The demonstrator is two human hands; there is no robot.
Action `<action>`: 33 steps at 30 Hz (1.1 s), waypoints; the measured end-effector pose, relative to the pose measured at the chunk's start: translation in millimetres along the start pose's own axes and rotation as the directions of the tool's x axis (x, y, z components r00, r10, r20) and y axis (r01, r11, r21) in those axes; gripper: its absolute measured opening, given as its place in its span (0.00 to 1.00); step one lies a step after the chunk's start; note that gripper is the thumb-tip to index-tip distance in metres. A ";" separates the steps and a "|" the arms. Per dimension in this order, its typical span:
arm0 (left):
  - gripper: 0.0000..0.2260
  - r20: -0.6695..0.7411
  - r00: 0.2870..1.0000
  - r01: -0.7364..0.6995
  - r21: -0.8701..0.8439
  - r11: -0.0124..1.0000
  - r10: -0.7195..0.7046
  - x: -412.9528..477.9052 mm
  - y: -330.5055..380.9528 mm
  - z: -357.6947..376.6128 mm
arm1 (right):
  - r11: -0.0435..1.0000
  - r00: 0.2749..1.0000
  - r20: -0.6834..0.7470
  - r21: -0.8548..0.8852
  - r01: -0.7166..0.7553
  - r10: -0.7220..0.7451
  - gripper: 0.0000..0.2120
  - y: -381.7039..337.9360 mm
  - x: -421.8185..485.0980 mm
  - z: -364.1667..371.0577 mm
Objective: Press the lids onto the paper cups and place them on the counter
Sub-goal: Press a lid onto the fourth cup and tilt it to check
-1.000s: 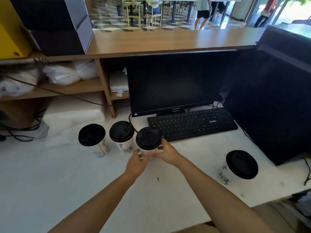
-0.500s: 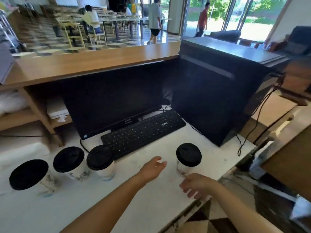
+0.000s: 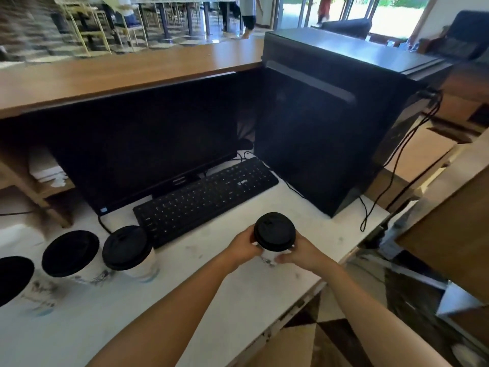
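A white paper cup with a black lid (image 3: 274,231) stands near the right end of the white counter (image 3: 158,308). My left hand (image 3: 242,246) grips its left side and my right hand (image 3: 300,254) grips its right side, just below the lid. Three more lidded cups stand in a row at the left: one beside the keyboard (image 3: 125,247), one in the middle (image 3: 70,256) and one at the frame's left edge (image 3: 14,279).
A black keyboard (image 3: 206,197) lies behind the cups, in front of a dark monitor (image 3: 143,152). A big black box-shaped machine (image 3: 330,123) with hanging cables stands at the right. The counter's right edge drops off close to the held cup. A wooden ledge (image 3: 127,72) runs above.
Both hands left the third cup in the row, moved right and closed around the lone cup at the right. The view swung right with them.
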State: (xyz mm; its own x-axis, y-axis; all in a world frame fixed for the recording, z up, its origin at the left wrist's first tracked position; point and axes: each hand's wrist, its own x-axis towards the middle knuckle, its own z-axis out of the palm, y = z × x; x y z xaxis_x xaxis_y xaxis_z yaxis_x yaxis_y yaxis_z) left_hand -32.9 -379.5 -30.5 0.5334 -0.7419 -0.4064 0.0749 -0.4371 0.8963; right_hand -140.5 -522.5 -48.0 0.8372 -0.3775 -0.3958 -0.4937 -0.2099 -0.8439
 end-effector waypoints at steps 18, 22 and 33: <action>0.31 -0.272 0.960 0.013 -0.167 0.986 -0.058 -172.1 -72.3 -117.6 | 0.971 0.952 0.200 -0.009 0.240 -0.234 0.38 -87.2 -55.7 180.3; 0.31 -0.344 0.931 0.058 -0.182 0.982 -0.119 -234.9 -113.0 -155.4 | 0.969 0.936 0.253 0.030 0.247 -0.246 0.38 -92.0 -76.4 263.1; 0.24 -0.431 0.895 0.002 -0.263 0.965 -0.119 -315.3 -192.2 -211.4 | 0.971 0.942 0.243 -0.004 0.238 -0.230 0.37 -101.3 -116.0 389.1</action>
State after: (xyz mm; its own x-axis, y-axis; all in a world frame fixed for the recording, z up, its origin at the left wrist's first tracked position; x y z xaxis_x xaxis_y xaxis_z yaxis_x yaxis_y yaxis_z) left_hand -37.3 45.9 -37.1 0.8311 -0.3928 -0.3938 0.2947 -0.2894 0.9107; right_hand -95.9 -106.5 -57.5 0.9597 -0.0883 -0.2669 -0.2812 -0.2972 -0.9125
